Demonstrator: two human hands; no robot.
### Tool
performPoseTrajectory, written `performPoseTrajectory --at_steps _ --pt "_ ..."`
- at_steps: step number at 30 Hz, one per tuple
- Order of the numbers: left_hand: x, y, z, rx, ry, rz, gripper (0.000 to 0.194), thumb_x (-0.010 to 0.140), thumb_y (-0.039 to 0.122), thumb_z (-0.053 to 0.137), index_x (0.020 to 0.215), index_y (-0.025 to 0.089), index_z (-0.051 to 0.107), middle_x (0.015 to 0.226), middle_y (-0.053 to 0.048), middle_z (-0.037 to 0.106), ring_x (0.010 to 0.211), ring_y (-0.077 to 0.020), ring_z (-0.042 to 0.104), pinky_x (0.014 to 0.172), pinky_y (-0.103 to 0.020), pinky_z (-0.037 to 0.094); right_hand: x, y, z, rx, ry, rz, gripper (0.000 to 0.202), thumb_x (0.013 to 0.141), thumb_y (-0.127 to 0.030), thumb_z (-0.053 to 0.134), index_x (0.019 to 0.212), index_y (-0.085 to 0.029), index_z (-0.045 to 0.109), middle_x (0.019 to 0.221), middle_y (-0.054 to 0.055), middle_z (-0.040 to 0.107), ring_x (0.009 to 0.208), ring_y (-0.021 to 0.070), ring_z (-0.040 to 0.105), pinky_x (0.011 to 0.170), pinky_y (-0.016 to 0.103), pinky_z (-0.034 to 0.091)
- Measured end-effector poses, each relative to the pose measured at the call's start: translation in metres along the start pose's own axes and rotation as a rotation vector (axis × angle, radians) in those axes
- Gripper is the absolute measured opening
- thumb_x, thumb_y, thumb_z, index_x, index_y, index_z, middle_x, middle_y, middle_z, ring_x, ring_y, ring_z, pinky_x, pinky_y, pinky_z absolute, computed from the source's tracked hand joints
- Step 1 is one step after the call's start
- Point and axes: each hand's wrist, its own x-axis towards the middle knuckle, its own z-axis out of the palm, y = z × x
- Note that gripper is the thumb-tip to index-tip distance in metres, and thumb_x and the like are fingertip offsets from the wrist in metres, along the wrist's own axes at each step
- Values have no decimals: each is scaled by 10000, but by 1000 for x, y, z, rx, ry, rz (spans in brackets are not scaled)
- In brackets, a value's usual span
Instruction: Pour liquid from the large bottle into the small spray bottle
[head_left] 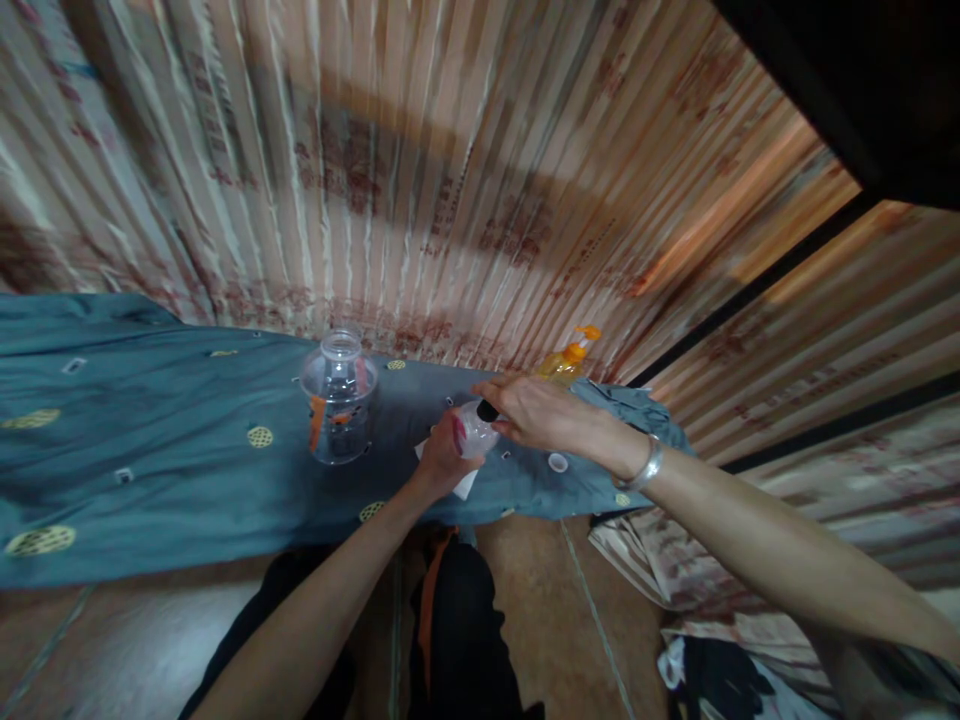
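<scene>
My left hand is wrapped round a small clear bottle with a pink-red mark on its side. Over the bottle's top, my right hand has its fingers closed on a black cap. Whether the cap is on or off the bottle's neck cannot be told. Under the left hand lies a white paper or cloth, partly hidden. Behind the right hand stands a yellow pump bottle with an orange top. A large clear plastic jar with an orange label, its mouth uncovered, stands to the left.
A teal patterned cloth covers the long narrow surface. On it, below the right hand, lies a small white ring or lid. A pleated curtain hangs behind, dark bars cross the right side, and dark fabric lies at bottom right.
</scene>
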Motion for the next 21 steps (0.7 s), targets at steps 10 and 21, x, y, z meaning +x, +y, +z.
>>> performPoseTrajectory --at_steps 10,21 --pt "1 -2 -1 2 -5 -20 606 533 211 781 1069 206 497 955 -59 663 881 -284 676 795 -421 531 4 2 1 -11 -37 23 255 946 -275 593 1144 -117 620 981 132 738 934 246 696 695 283 416" --pt "0 -4 -1 0 0 -11 620 533 227 783 1083 193 500 998 -88 671 915 -302 675 832 -460 535 8 1 0 -49 -40 101 328 983 -392 520 1029 -100 661 900 159 744 895 277 711 642 297 399"
